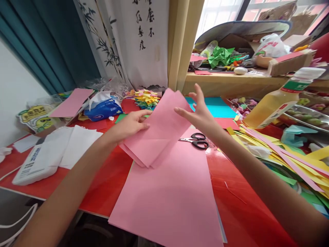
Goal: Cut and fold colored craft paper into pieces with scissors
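Observation:
My left hand (130, 125) grips the left edge of a folded pink paper sheet (159, 132), thumb on top, holding it tilted above the red table (105, 181). My right hand (199, 111) is at the sheet's right edge with its fingers spread apart, touching it lightly. Beneath lies a large flat stack of pink paper (174, 192) reaching the table's near edge. Black-handled scissors (196, 140) rest on the table just right of the held sheet.
Yellow, pink and green paper strips (282, 154) pile at the right beside a yellow bottle (277, 101). A tissue pack (102, 108), white bags (51, 151) and a pink sheet (72, 103) sit left. Folded paper shapes (146, 97), a teal sheet (218, 107) and a cluttered sill (231, 80) lie behind.

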A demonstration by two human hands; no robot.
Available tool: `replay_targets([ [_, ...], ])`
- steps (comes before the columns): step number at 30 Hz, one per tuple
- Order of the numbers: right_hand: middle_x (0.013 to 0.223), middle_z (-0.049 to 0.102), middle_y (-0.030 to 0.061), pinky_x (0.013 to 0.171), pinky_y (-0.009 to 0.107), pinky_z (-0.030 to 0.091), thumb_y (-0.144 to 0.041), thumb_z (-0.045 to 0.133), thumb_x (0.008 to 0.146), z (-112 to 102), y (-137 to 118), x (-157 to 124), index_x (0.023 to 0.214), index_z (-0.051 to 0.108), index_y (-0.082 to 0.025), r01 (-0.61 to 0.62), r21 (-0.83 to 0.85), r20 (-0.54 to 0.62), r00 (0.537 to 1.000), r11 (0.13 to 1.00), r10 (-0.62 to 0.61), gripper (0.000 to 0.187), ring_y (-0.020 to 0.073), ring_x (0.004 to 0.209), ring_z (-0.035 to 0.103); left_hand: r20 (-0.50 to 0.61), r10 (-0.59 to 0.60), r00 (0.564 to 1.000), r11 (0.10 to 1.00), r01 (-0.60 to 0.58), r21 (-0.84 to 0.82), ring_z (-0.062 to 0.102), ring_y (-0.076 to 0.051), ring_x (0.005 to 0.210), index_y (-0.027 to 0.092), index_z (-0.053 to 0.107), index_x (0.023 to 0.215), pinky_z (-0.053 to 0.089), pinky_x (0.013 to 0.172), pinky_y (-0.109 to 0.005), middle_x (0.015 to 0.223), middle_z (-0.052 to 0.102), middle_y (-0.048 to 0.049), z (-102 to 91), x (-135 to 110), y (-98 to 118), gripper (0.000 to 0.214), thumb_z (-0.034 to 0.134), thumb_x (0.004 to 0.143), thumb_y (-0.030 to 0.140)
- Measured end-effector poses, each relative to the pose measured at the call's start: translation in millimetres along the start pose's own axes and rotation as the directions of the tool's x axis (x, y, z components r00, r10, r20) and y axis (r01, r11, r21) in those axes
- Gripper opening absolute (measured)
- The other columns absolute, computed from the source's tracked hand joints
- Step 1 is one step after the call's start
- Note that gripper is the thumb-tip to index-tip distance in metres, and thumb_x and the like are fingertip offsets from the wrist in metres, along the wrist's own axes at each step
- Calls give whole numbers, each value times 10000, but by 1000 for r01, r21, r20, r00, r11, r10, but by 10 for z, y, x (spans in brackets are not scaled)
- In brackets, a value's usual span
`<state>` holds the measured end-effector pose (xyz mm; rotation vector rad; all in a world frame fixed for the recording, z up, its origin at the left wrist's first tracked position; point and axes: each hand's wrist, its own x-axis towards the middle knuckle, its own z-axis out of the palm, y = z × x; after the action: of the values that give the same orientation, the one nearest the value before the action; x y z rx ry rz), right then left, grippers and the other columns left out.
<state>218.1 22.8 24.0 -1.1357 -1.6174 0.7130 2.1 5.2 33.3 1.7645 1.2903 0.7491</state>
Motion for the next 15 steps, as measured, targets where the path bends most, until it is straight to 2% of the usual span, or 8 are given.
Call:
replay_targets([
  [2,1318,406,46,928,392,379,-376,708,617,-177,-55,-116,1350,224,-309,-3,-6,55,998,1000,3,881,276,1204,376,-9,124,992,957,-118,266,608,-215,868,253,602,1057,479,688,-292,979,653,-3,-79,-37,144,344,523,725,209],
  [4,1156,551,48,832,380,450,-380,662,672,-278,-54,-295,1248,402,-272,-69,60,169,984,996,58,641,270,1069,505,6,211,977,886,-194,420,593,-219,907,261,629,1013,463,703,-285,986,653,12,-77,-77,257,303,475,758,205],
  [6,1024,617,60,736,360,483,-402,583,740,-324,5,-494,1070,545,-211,-175,76,221,963,982,154,382,260,945,569,25,225,974,852,-209,480,588,-219,911,277,632,1001,454,715,-289,978,654,23,-31,-124,318,283,465,778,235],
  [8,995,630,62,734,353,480,-403,536,777,-353,88,-667,959,577,-190,-230,85,163,963,970,214,283,247,912,580,21,187,982,851,-173,497,582,-222,923,295,622,1002,448,740,-298,1000,646,30,10,-184,312,259,497,774,302],
  [11,1039,618,54,745,334,481,-383,510,803,-419,182,-824,976,545,-203,-261,158,115,963,952,245,252,226,930,578,-15,138,990,870,-114,480,555,-229,981,317,577,1050,446,782,-315,1104,601,28,31,-294,172,311,542,751,397],
  [13,1054,612,47,725,318,488,-368,540,789,-475,208,-871,989,521,-221,-272,186,123,960,944,252,250,217,928,579,-54,157,986,911,-124,394,502,-237,1072,318,511,1133,437,830,-323,1224,523,12,54,-369,15,393,552,750,399],
  [15,1060,608,46,724,312,489,-348,570,773,-516,224,-895,995,507,-228,-278,189,149,956,942,252,260,213,929,578,-109,176,978,965,-150,214,455,-233,1137,294,429,1210,435,860,-318,1286,465,-23,119,-430,-152,448,530,777,351],
])
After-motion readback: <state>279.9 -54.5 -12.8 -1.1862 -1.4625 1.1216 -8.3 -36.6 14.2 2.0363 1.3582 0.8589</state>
